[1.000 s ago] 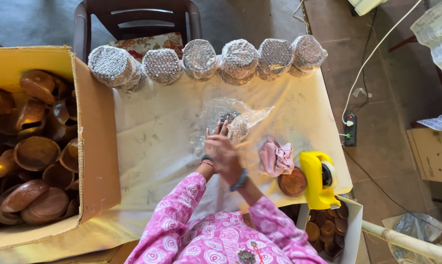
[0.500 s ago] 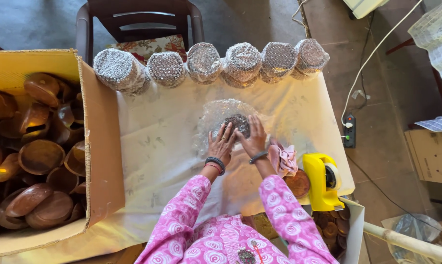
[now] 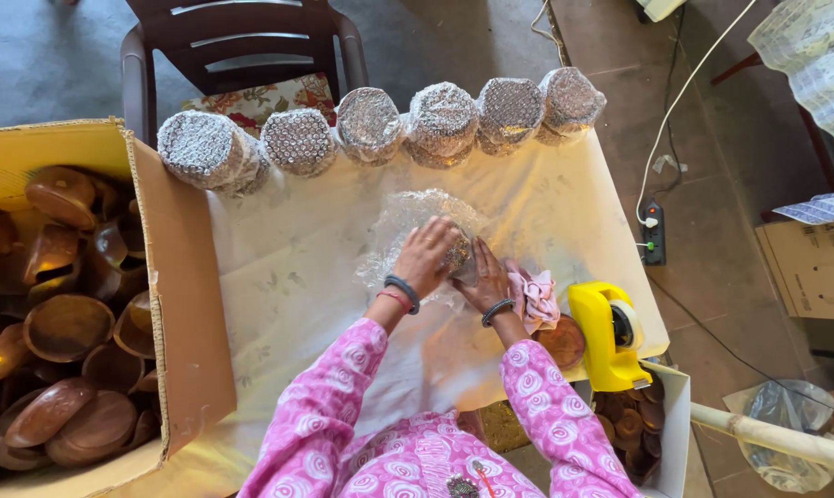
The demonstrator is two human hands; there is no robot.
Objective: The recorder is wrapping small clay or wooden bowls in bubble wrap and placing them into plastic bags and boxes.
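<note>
**Loose Wrap, Crowded Edge: Where the Bundle Could Slip**

White cloth covers the surface [image 3: 306, 277], which sits over a bare concrete floor with a dark chair [image 3: 242, 41] pushed up at the far side. Near the middle of the cloth lies a sheet of bubble wrap [image 3: 408, 217], and both hands press a small dark round piece [image 3: 459, 254] into it. The left hand [image 3: 428, 254] is curled over the top of the bundle, fingers closed on the wrap; the right hand [image 3: 484, 277] cups it from the near side, also holding wrap and piece together. How tightly either one grips cannot be told.

One risk is the wrap itself: much of the sheet still fans out loose beyond the fingers, so it could spring open if either hand lets go before it is fastened. The yellow tape dispenser [image 3: 606, 334] stands well to the right, close to the surface's edge, beside a pink cloth [image 3: 534, 297] and a brown bowl [image 3: 561, 341]; reaching for it one-handed might free the bundle or nudge the bowl off. Along the far edge, six wrapped bundles [image 3: 375, 124] stand in a row, touching; a bump could roll one to the floor. A cardboard box [image 3: 172, 304] of wooden bowls [image 3: 66, 327] fills the left.
</note>
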